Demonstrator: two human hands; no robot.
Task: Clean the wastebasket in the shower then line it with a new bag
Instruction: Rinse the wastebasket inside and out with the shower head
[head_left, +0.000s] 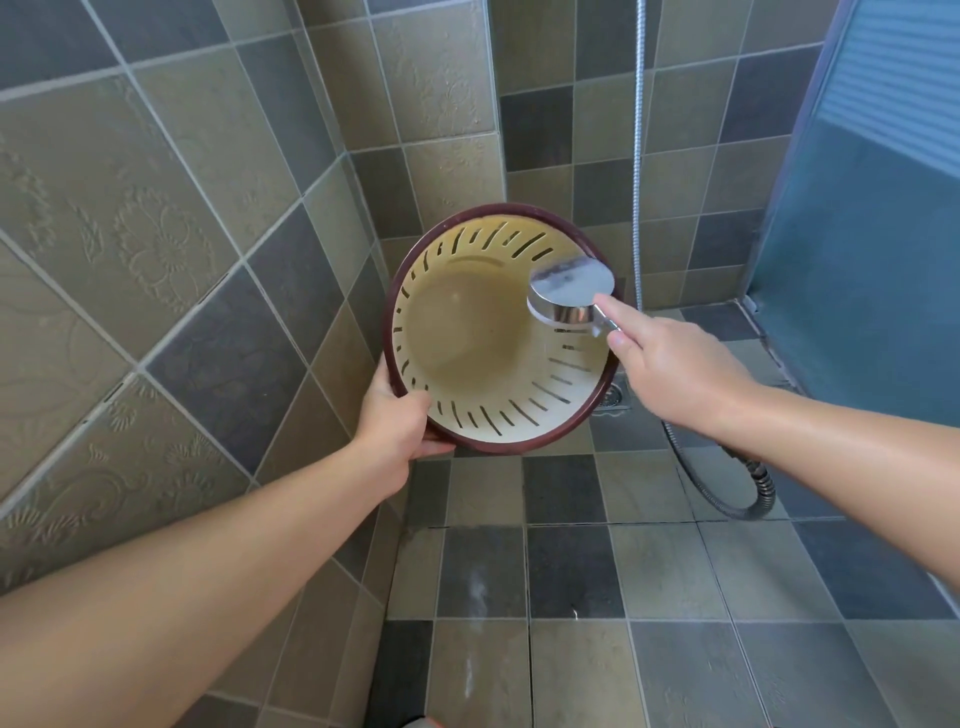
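The wastebasket (467, 332) is cream inside with slotted walls and a dark red rim. It is tilted with its mouth toward me, low in the shower corner. My left hand (397, 421) grips its lower left rim, thumb inside. My right hand (670, 364) holds the handle of a chrome shower head (571, 288), which sits over the basket's upper right rim and faces into it. The basket's inside looks wet and holds nothing.
The metal shower hose (727, 499) loops over the tiled floor at the right and runs up the wall (638, 156). A floor drain (615, 396) lies just behind the basket. A blue glass door (857, 234) bounds the right side. Tiled walls close the left and back.
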